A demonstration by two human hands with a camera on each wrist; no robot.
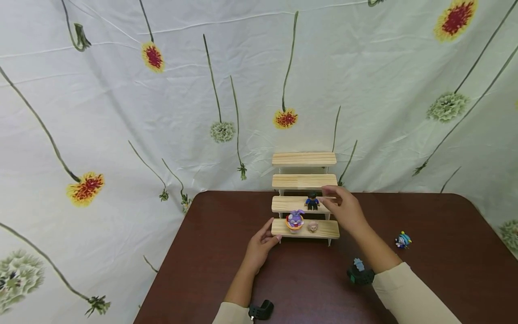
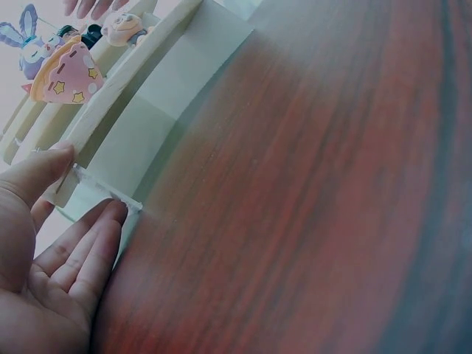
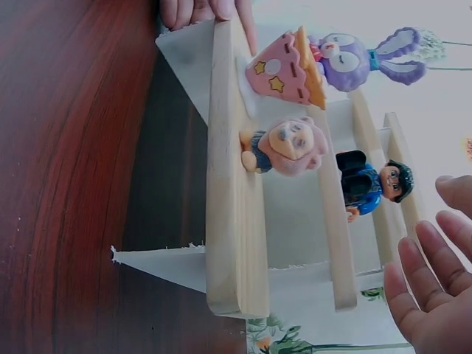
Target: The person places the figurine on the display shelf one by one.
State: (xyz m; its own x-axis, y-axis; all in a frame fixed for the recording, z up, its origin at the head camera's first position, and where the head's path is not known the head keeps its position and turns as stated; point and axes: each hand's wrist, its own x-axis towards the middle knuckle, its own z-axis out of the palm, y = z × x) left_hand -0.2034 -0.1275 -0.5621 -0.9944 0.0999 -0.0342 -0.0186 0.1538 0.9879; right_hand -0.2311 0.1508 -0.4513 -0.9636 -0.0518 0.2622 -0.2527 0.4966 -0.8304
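Placing the toy minifigure (image 1: 312, 202) on the four-tier wooden stand (image 1: 303, 159) appears to be the step in hand. Your right hand (image 1: 344, 209), fingers spread and pinching nothing, hovers just beside the minifigure, which is right of centre on the stand's second tier from the bottom. Your left hand (image 1: 259, 247) pinches the left end of the stand's lowest tier. The next move likely calls for drawing your right hand clear without brushing the minifigure. Note its black hair, blue sleeves and black legs; whether it sits or stands is unclear.
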